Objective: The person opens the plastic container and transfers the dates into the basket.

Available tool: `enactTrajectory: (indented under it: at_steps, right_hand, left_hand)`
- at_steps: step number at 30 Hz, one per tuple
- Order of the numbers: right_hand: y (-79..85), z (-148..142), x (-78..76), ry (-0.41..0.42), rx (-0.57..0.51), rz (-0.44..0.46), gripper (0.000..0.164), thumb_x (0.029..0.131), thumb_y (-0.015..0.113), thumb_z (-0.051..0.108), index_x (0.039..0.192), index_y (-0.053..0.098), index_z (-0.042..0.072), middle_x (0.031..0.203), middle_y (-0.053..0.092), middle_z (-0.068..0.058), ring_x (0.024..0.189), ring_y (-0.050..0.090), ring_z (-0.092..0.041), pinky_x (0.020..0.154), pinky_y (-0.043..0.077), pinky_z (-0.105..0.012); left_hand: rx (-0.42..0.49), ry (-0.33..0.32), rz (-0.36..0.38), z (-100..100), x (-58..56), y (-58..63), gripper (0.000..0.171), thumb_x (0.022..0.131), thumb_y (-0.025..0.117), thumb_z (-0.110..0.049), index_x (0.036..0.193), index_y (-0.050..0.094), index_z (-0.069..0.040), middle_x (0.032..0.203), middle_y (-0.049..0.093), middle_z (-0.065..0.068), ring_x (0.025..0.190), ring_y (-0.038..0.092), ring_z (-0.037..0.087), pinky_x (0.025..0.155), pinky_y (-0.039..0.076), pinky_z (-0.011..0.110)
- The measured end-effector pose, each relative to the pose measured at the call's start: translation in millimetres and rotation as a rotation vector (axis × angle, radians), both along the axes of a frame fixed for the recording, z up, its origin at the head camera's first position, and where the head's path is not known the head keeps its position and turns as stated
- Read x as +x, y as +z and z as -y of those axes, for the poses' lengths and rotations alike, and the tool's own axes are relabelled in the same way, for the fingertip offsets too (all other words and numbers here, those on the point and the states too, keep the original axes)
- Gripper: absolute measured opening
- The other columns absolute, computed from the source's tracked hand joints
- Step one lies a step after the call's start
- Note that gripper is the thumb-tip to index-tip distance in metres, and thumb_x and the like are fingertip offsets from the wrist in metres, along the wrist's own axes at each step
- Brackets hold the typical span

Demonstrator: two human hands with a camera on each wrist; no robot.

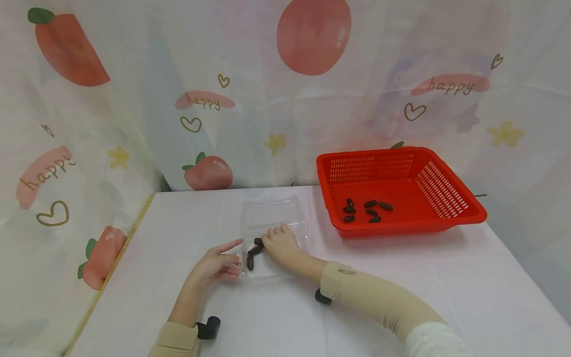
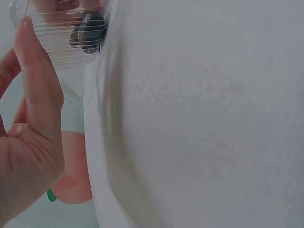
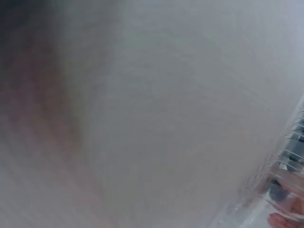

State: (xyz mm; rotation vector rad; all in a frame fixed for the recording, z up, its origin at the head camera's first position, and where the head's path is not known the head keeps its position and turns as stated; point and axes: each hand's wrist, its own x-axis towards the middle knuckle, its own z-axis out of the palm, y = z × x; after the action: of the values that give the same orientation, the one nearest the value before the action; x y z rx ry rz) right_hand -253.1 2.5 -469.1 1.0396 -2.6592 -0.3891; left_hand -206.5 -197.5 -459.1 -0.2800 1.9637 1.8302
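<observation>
Beige sleeves (image 1: pixel 374 297), two, at the near edge, with a small black device (image 1: pixel 208 328) at each wrist.

Counter (image 1: pixel 272 322), one, white-topped, beneath everything listed below except the backdrop.

Left hand (image 1: pixel 214 265), fingers spread, fingertips at the left wall of the box.

Box (image 1: pixel 272 277), one, clear plastic, ribbed at the side, resting between the two hands; its lid (image 1: pixel 272 210) folded open toward the far side.

Right hand (image 1: pixel 282 246), reaching in from the right with fingers bent down, hiding part of the box's interior; whether it pinches anything cannot be told, the right wrist view being largely blurred.

Dates in the box (image 1: pixel 250 261), three visible, lying between the hands, the farthest just beside the right hand; dark brown, oblong, glossy.

Basket (image 1: pixel 464 215), one, red plastic with slotted walls, beyond and to the right of the box, well apart from both hands.

Dates in the basket (image 1: pixel 371 211), seven, loosely scattered toward its left side; same dark brown, elongated.

Backdrop (image 1: pixel 254 54), pale cloth printed with peaches, flowers, hearts and "happy", behind all.
</observation>
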Motion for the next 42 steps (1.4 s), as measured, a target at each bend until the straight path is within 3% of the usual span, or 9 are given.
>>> enactTrajectory:
  at_steps: [14,27,36,42]
  right_hand:
    - [2.5,1.4,2.0,0.014,0.027,-0.015,0.026,0.083,0.064,0.023,0.107,0.065,0.013,0.095,0.063,0.0,0.081,0.057,-0.014,0.074,0.04,-0.026]
    - [2.5,-3.6,-0.4,0.053,-0.005,-0.079,0.02,0.082,0.065,0.022,0.101,0.064,0.015,0.092,0.062,0.001,0.08,0.056,-0.015,0.078,0.042,-0.028]
    - [19.2,-16.9,-4.4,0.151,-0.086,-0.212,0.013,0.082,0.062,0.018,0.095,0.063,0.016,0.084,0.058,0.001,0.077,0.055,-0.017,0.075,0.041,-0.029]
    - [29.2,-32.1,-10.3,0.23,-0.169,-0.267,0.019,0.077,0.067,0.022,0.093,0.06,0.016,0.083,0.054,0.0,0.079,0.053,-0.019,0.074,0.039,-0.03]
  left_hand:
    - [-0.014,0.013,-0.001,-0.1,0.4,-1.5,0.058,0.082,0.06,-0.004,0.137,0.043,-0.012,0.078,0.062,0.008,0.053,0.061,0.014,0.056,0.056,0.029]
    - [-0.02,0.018,-0.001,-0.9,1.0,-0.7,0.058,0.082,0.061,-0.005,0.137,0.044,-0.013,0.078,0.063,0.008,0.052,0.061,0.014,0.055,0.056,0.028]
    - [-0.029,0.033,-0.001,-1.1,0.5,-0.8,0.057,0.082,0.06,-0.003,0.136,0.045,-0.013,0.078,0.062,0.009,0.052,0.061,0.015,0.055,0.056,0.029]
    - [-0.031,0.033,0.002,-1.2,0.2,-0.3,0.058,0.082,0.06,-0.003,0.137,0.045,-0.014,0.078,0.062,0.008,0.052,0.061,0.015,0.054,0.056,0.029]
